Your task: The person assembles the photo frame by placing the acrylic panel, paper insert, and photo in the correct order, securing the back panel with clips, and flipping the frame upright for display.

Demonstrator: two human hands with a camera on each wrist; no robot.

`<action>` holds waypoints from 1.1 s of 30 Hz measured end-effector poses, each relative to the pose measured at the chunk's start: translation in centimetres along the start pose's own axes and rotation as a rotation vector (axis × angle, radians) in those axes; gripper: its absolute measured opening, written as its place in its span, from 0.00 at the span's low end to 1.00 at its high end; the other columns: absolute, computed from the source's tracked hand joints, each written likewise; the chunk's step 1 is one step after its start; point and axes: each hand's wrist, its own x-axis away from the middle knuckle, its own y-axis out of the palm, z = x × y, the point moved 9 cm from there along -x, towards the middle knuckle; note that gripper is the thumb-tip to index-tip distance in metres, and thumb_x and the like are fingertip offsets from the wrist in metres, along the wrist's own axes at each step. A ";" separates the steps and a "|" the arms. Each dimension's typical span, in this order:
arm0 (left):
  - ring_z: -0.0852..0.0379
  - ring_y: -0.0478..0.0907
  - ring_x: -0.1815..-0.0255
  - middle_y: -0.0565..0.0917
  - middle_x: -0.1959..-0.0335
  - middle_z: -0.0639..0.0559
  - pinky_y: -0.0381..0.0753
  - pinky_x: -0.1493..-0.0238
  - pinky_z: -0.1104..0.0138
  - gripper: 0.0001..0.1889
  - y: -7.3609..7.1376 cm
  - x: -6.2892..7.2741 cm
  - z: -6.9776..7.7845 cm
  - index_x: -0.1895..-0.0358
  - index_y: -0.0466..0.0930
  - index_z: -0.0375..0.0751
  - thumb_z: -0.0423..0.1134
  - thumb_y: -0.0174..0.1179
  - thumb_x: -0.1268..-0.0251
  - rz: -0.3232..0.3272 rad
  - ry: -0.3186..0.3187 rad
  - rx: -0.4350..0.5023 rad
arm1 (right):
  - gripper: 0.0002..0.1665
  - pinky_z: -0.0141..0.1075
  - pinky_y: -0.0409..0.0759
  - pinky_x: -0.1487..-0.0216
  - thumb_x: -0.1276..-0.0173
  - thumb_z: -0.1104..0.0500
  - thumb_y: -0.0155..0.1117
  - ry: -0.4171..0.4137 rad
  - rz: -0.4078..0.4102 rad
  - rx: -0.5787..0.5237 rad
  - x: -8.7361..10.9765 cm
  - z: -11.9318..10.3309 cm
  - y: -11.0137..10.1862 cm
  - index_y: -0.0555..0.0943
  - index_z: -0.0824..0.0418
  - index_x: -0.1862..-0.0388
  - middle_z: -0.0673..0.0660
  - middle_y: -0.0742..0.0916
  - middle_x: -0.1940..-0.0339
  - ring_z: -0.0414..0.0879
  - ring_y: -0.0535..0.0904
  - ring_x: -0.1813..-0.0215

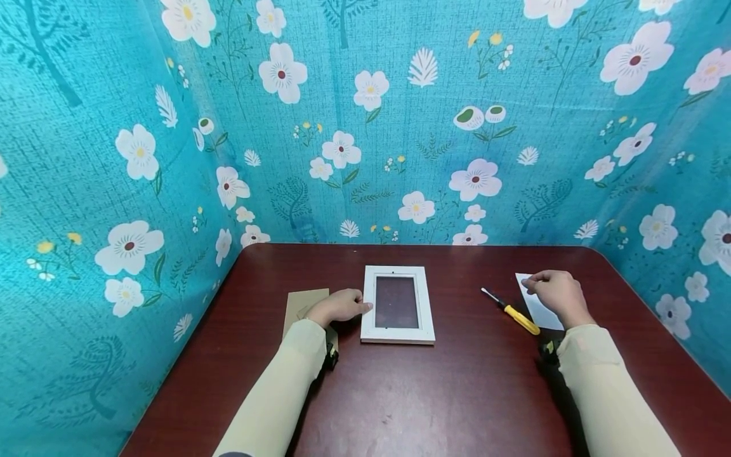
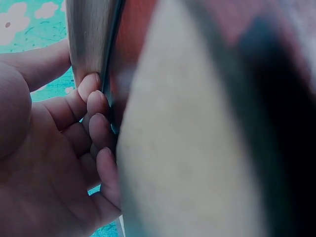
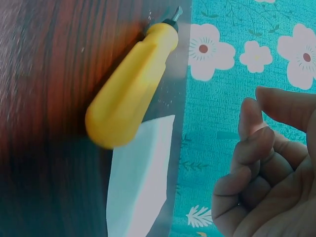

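Note:
A white picture frame [image 1: 424, 304] lies on the table, its rectangular opening showing a dark surface. My left hand [image 1: 341, 305] pinches the frame's left side, the thumb over the edge; in the left wrist view the fingers [image 2: 98, 131] meet its side. Over a white sheet of paper [image 1: 545, 314] hovers my right hand [image 1: 558, 293]. Its fingers [image 3: 247, 148] are loosely bent, with nothing between thumb and index finger in the right wrist view. Just left of the paper is a screwdriver [image 1: 518, 317] with a yellow handle, its metal tip pointing away to the left.
Under and beside the left forearm lies a brown board [image 1: 299, 304], partly hidden by the arm. The dark red wooden table [image 1: 434, 393] carries everything. A blue flowered cloth [image 1: 371, 152] hangs round its back and sides.

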 end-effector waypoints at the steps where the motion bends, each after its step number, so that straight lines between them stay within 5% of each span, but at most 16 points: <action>1: 0.59 0.61 0.81 0.65 0.82 0.55 0.62 0.75 0.65 0.19 0.0 0.0 0.0 0.74 0.68 0.44 0.51 0.54 0.27 -0.003 0.000 0.001 | 0.28 0.56 0.73 0.59 0.30 0.46 0.61 0.006 -0.004 0.001 0.0 0.2 -0.1 0.80 0.71 0.49 0.69 0.84 0.55 0.65 0.72 0.51; 33: 0.59 0.60 0.82 0.65 0.82 0.55 0.62 0.76 0.65 0.19 -0.1 0.1 0.0 0.74 0.67 0.44 0.52 0.54 0.27 -0.007 -0.003 0.016 | 0.31 0.58 0.73 0.59 0.33 0.46 0.65 0.142 -0.038 0.076 0.1 5.0 -1.3 0.77 0.72 0.45 0.75 0.76 0.48 0.68 0.68 0.49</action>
